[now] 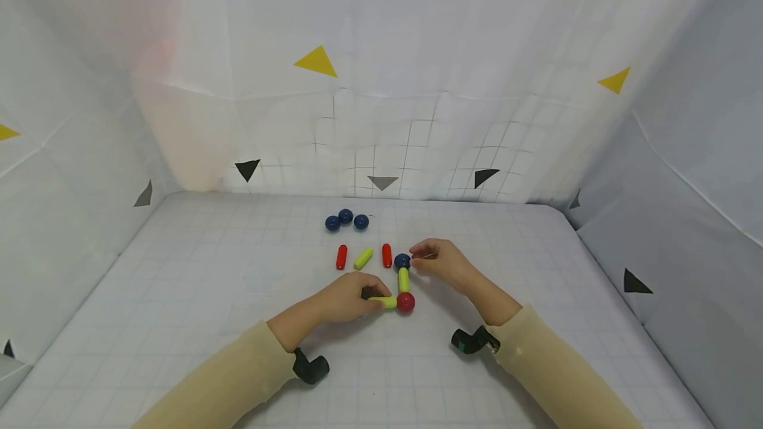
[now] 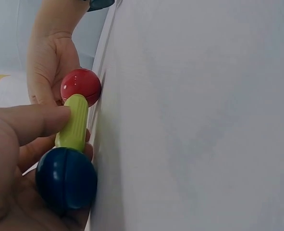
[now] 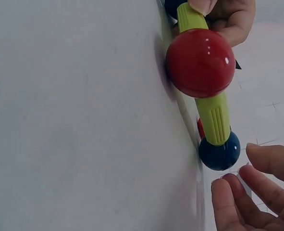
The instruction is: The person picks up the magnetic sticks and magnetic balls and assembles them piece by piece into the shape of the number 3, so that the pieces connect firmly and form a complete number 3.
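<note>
My left hand point(image 1: 348, 296) pinches a yellow-green ribbed rod point(image 2: 74, 122) between thumb and fingers. One end of that rod meets a red ball point(image 1: 406, 302); a blue ball point(image 2: 66, 180) on its other end sits within the palm, mostly hidden in the head view. From the red ball a second yellow-green rod point(image 3: 213, 119) runs to another blue ball point(image 1: 402, 261). Beside this far blue ball is my right hand point(image 1: 444, 263), its fingers loosely bent and apart from the ball in the right wrist view, holding nothing.
Two red rods point(image 1: 342, 257) and a loose yellow-green rod point(image 1: 363, 258) lie beyond my left hand. Farther back are three blue balls point(image 1: 346, 216). White sheets with triangle markers enclose the white table point(image 1: 238, 270) at the back and sides.
</note>
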`<state>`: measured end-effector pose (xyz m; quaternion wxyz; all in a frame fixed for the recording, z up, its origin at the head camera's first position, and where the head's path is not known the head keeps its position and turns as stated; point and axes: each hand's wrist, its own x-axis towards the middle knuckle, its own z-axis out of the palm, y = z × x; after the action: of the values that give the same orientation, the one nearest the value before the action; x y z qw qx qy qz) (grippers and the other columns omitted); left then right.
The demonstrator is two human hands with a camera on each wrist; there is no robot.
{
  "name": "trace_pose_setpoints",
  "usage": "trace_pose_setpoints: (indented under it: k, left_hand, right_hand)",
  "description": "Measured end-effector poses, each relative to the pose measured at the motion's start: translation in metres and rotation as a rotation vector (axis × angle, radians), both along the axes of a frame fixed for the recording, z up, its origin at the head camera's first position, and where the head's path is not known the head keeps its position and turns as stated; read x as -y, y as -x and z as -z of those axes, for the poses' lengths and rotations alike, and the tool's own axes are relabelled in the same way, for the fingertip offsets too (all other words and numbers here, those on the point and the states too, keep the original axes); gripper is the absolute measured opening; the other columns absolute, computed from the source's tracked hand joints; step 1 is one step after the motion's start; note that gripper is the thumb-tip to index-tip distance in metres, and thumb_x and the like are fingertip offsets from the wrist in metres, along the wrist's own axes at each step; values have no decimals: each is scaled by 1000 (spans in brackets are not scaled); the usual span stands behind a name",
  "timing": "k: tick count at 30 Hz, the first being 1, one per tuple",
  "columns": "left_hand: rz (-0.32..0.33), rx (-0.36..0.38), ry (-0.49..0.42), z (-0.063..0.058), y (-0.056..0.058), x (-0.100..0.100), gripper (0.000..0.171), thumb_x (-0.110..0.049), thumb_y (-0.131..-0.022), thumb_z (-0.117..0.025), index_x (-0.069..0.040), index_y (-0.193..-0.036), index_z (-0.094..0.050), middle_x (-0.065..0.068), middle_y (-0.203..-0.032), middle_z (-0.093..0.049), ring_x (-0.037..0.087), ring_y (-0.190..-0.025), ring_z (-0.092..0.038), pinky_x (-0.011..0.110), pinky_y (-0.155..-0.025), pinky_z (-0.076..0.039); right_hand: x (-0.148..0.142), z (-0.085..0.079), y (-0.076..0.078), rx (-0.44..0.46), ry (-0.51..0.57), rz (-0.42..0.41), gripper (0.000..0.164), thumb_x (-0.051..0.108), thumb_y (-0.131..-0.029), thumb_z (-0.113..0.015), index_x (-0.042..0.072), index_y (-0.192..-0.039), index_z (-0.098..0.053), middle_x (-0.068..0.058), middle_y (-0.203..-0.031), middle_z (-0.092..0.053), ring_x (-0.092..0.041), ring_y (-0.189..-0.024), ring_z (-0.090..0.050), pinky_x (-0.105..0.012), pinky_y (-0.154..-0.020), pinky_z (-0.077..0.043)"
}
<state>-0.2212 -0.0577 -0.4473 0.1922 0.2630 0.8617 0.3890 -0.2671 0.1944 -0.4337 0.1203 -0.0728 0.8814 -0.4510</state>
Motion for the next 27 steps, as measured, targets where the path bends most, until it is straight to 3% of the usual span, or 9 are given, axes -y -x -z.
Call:
trace_pose_setpoints:
  k: [4, 10, 27]
  left_hand:
    - [3, 5, -7, 1, 0, -1, 15, -20, -95, -70, -25, -108, -73, -16, -100, -68, 7, -97, -59, 34, -95, -49]
    - [-1, 3, 4, -2, -2, -1, 16, -20, -94, -71, -26, -109, -73, -18, -100, -67, 6, -97, -59, 33, -96, -48]
    - [25, -8, -4, -3, -3, 0, 15, -19, -94, -71, -24, -108, -74, -17, -100, -68, 7, -96, -59, 32, -93, -48]
  right_hand:
    - [-3, 0, -6, -14, 13, 0, 25, 16, -93, -72, 5, -116, -70, -6, -107, -70, -22, -99, -63, -36, -87, -53]
    - [-1, 1, -14, 39, 39, 10, 25, 15, -91, -74, 5, -114, -70, -5, -104, -69, -21, -91, -62, -31, -79, -54]
    - [11, 1, -30, 105, 55, 45, 23, 15, -91, -74, 3, -110, -68, -6, -94, -69, -18, -79, -64, -28, -72, -55]
